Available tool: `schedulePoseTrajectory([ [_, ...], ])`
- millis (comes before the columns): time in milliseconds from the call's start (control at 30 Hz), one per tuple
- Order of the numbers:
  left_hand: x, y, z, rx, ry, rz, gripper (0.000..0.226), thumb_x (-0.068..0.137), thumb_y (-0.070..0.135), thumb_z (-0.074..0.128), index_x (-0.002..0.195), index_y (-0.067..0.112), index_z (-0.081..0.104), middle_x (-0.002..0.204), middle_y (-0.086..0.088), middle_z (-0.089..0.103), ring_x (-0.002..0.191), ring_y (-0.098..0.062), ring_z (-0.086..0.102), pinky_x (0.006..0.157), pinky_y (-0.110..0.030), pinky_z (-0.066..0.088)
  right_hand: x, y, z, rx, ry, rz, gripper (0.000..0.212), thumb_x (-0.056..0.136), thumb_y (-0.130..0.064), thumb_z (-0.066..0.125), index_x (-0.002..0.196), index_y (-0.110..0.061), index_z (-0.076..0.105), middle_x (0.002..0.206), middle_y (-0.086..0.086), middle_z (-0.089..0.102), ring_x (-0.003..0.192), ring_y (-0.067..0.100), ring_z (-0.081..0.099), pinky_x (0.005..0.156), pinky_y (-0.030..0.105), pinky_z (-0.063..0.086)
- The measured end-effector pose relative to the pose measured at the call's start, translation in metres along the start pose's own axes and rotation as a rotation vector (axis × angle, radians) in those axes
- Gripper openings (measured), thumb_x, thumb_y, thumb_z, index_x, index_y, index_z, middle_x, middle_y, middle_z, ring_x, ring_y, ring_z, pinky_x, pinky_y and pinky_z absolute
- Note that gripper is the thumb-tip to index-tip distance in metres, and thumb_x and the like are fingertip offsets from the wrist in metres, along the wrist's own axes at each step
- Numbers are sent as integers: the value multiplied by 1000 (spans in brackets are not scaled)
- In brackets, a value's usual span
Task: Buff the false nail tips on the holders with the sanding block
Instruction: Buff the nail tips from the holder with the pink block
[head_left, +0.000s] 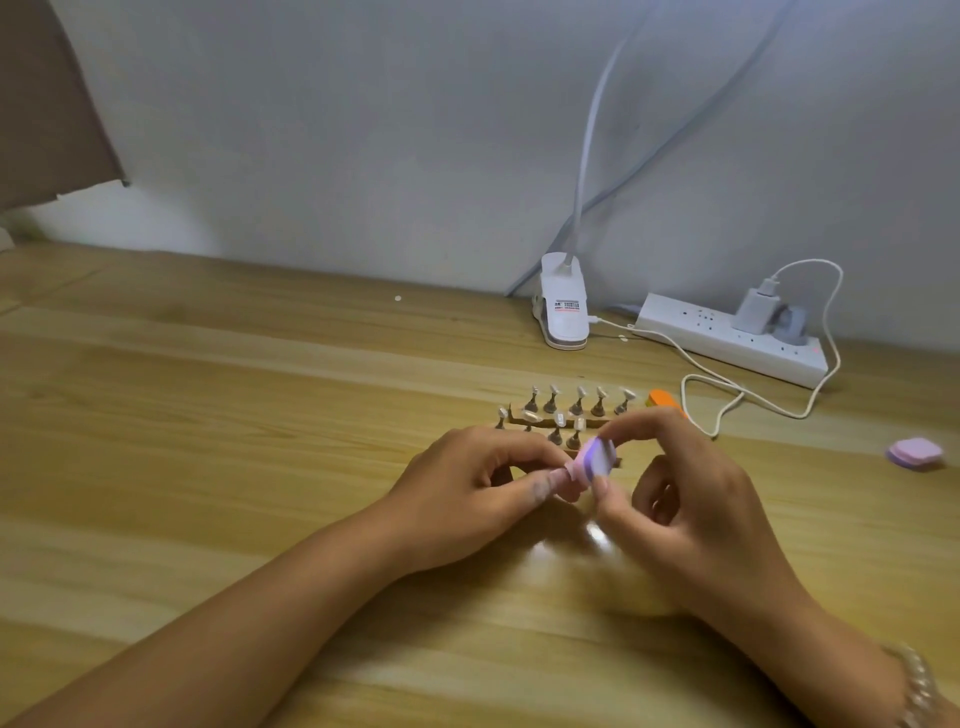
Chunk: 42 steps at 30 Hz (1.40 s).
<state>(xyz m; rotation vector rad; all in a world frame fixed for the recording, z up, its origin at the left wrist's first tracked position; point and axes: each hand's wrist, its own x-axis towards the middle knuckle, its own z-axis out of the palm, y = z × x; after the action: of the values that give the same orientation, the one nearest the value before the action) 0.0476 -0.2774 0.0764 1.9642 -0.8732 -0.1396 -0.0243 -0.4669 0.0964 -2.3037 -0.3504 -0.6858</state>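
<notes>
A small pink and purple sanding block (597, 458) is pinched between the thumb and forefinger of my right hand (685, 499). My left hand (483, 488) has its fingers curled and pinches something small right against the block; a nail tip holder there is mostly hidden. Behind my hands, several false nail tips on metal holders (576, 402) stand in two rows on a dark strip (519, 422) on the wooden table.
An orange sanding block (662, 400) lies behind my right hand. Another pink block (915, 453) lies at the far right. At the back stand a white clip lamp base (563, 306) and a power strip (732, 338) with a looping white cable (727, 395).
</notes>
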Motion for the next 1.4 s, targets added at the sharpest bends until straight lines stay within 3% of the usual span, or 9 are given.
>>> schedulePoseTrajectory([
  [167,0,-1,0,23,3,4,18,91,36,54,97,37,71,80,21,65,68,-24,58,65,-45,49,-5,-4,3,-28,-43,-114,30,73,-31,66,102,-23,58,93,-17,58,47,8,55,43,28,45],
  [300,0,0,-1,-8,-8,5,20,95,36,55,98,33,74,85,20,70,68,-16,58,60,-40,47,0,2,1,-27,22,-4,29,74,-21,76,97,-24,59,82,-15,61,48,10,56,46,28,44],
  [567,0,1,-1,-26,-3,1,20,94,37,55,98,31,74,87,18,72,74,-24,64,68,-47,52,0,2,0,-34,30,-9,31,74,-18,77,98,-24,58,84,-17,60,49,9,57,47,23,43],
  [667,0,0,-1,5,0,1,18,92,36,54,96,36,71,76,22,64,66,-14,55,65,-45,49,-5,-2,4,-37,-20,-125,32,73,-29,67,103,-24,57,98,-14,58,48,6,56,42,29,45],
  [833,0,1,-1,-38,-3,14,20,93,37,54,100,34,72,85,18,71,70,-28,59,60,-43,49,0,2,0,-25,26,-21,31,72,-21,73,98,-24,57,87,-14,60,49,9,56,46,25,42],
  [933,0,0,-1,-7,-2,5,19,93,37,53,98,33,71,78,21,64,65,-15,53,60,-47,50,-5,-3,4,-2,-28,-81,31,72,-29,68,101,-25,56,95,-14,59,49,9,57,44,27,45],
  [1100,0,3,0,-37,-5,-20,22,94,39,53,102,32,72,91,19,74,73,-12,64,58,-33,45,1,4,0,11,80,31,28,76,-20,76,95,-24,56,91,-11,62,49,12,58,56,24,43],
  [1233,-2,4,0,-59,19,-38,16,91,37,54,93,35,69,65,25,62,53,-4,53,50,-30,46,-6,-4,5,-56,-30,-127,31,73,-31,68,101,-24,57,97,-15,57,48,6,54,41,31,44],
  [1400,-2,4,2,-222,13,-111,23,89,33,59,107,22,66,92,10,77,82,-15,73,54,-34,51,-1,2,0,-44,30,-35,35,73,-16,79,100,-22,57,94,-13,59,50,9,57,45,31,45],
])
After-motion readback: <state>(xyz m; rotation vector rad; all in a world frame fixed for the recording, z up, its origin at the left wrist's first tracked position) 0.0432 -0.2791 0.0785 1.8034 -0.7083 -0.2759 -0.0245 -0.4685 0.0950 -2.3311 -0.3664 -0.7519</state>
